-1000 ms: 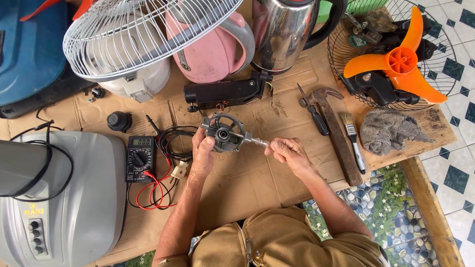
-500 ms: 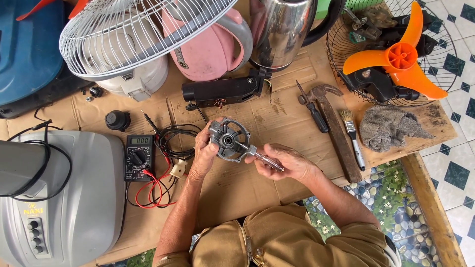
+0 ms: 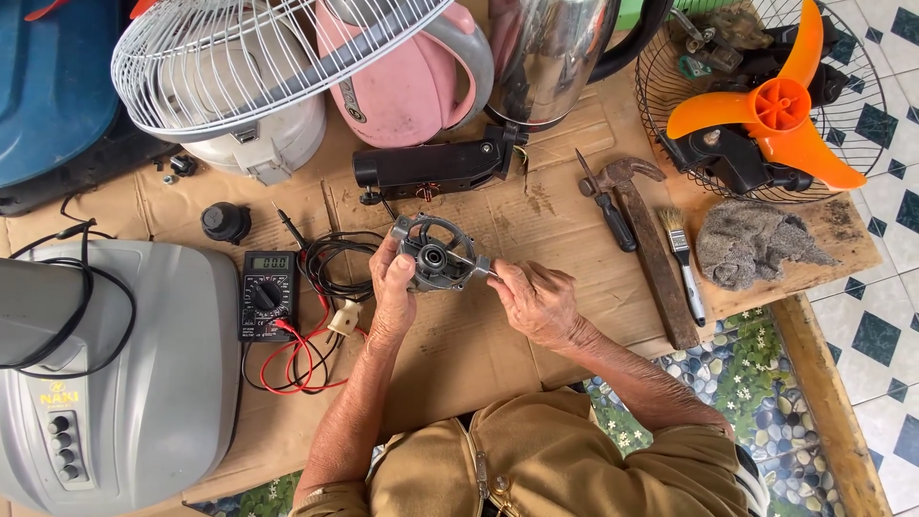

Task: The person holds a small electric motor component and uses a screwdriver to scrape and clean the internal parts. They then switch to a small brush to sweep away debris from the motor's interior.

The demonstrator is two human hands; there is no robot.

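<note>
Motor housing (image 3: 436, 255) gripped in left hand (image 3: 392, 287), right hand (image 3: 536, 302) just beside

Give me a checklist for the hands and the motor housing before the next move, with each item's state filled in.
1. Left hand grips the grey motor housing: ok, fingers wrap its left side.
2. Right hand on the thin metal tool at the housing: ok, though the tip is too small to make out.
3. Housing held off the cardboard: ok, lifted above it.
4. Multimeter leads apart from the housing: ok, red and black wires lie to the left.
5. Hammer, screwdriver and brush near the right hand: ok.
6. Which tool the right hand holds: cannot tell.
</note>
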